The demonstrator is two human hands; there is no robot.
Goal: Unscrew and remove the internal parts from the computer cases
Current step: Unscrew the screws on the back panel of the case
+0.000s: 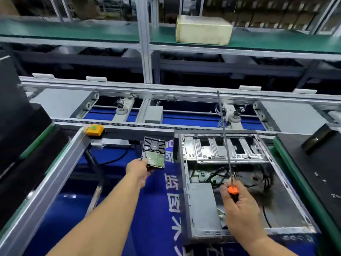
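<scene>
Computer-case teardown on the blue-matted counter [155, 209], read left to right: we see the left hand [138, 170] pinching the lower edge of a bare metal hard drive with a green circuit board [154, 154], lifted clear of the mat and held just left of the case. Beside it lies the open grey steel computer case [186, 183], side panel off. Inside, a silver drive cage [206, 150] fills the far end, a grey boxy power supply [202, 206] sits along the near left wall, and black cables [258, 180] tangle over a partly hidden board between them. Over the case, the right hand [241, 213] is clenched round the black handle of a long-shafted screwdriver with an orange cap [232, 190], shaft pointing up and away.

We judge the drive freshly out; next it needs setting aside, well clear of the case. The tool must then swing tip-down to the remaining screws.
</scene>
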